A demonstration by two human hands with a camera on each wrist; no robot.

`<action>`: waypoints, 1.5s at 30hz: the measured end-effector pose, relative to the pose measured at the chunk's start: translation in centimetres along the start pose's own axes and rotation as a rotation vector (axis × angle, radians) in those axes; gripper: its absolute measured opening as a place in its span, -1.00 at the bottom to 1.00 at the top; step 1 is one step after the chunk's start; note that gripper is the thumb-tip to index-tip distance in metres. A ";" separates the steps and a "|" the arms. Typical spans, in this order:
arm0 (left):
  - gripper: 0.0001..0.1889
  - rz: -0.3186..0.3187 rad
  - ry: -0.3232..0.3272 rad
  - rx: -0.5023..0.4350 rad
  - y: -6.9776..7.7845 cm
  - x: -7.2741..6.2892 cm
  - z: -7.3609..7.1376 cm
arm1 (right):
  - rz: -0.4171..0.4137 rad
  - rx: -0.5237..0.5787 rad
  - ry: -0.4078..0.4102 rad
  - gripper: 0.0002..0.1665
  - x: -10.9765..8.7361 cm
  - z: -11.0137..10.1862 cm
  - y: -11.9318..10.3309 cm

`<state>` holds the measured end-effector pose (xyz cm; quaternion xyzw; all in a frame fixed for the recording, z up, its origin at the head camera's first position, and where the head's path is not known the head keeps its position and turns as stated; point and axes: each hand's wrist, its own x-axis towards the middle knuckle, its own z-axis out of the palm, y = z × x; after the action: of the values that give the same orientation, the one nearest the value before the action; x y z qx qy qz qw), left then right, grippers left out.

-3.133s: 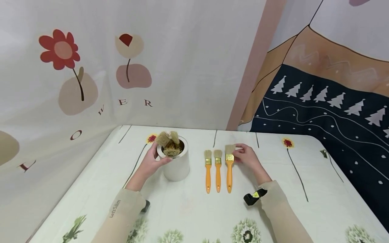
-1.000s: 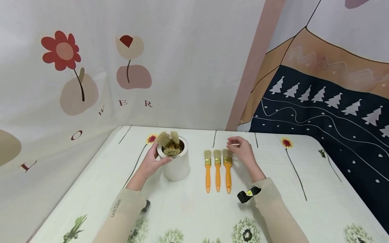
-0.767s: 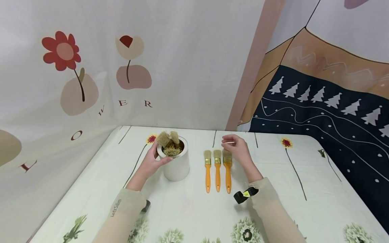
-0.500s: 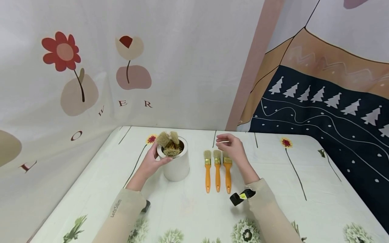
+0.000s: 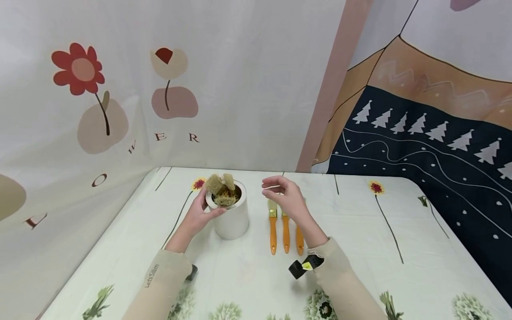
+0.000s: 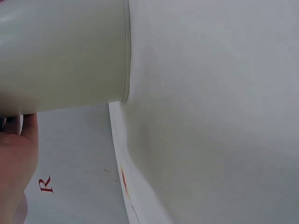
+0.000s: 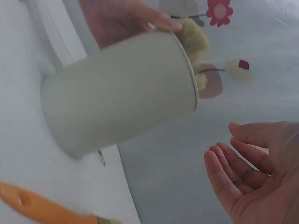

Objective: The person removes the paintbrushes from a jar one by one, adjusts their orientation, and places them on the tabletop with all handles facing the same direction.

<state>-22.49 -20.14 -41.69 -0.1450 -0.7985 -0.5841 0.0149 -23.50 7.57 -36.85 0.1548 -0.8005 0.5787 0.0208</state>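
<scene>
A white cylindrical container stands upright on the table, and my left hand holds it by the rim from the left. Bristle heads of paintbrushes stick up out of it. To its right, three orange-handled paintbrushes lie side by side, bristles pointing away: a left brush, a middle brush and a right brush. Above their bristle ends my right hand hovers with nothing in it, fingers loosely bent, partly hiding the middle and right brushes. In the right wrist view its thumb and fingers are apart.
A white flower-printed cloth covers the table. Behind it hangs a pale curtain with printed flowers and letters; a dark blue tree-printed cloth hangs at the right.
My right hand has left the rightmost brush, which now lies slightly nearer the others, and has moved left over the bristles toward the container. My left hand has kept its hold.
</scene>
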 end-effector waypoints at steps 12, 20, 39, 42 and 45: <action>0.07 0.052 0.004 -0.011 0.1 -0.1 0.2 | -0.084 0.108 -0.142 -0.60 -0.4 3.2 -2.2; -0.01 0.052 0.001 0.012 0.0 -0.1 0.1 | -0.154 0.157 -0.268 -0.54 -0.3 4.6 -2.9; -0.03 0.064 -0.007 0.027 -0.1 -0.1 -0.1 | -0.285 -0.493 -0.223 -0.78 0.4 6.1 -4.6; -0.04 0.058 -0.008 0.026 -0.1 0.0 0.0 | -0.315 -0.521 -0.190 -0.82 0.4 6.2 -4.4; -0.05 0.057 -0.010 0.021 -0.2 0.0 0.1 | -0.335 -0.507 -0.156 -0.83 0.3 6.2 -4.1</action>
<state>-22.52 -20.09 -41.94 -0.1702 -0.8001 -0.5745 0.0291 -21.76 0.53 -35.02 0.3183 -0.8819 0.3354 0.0921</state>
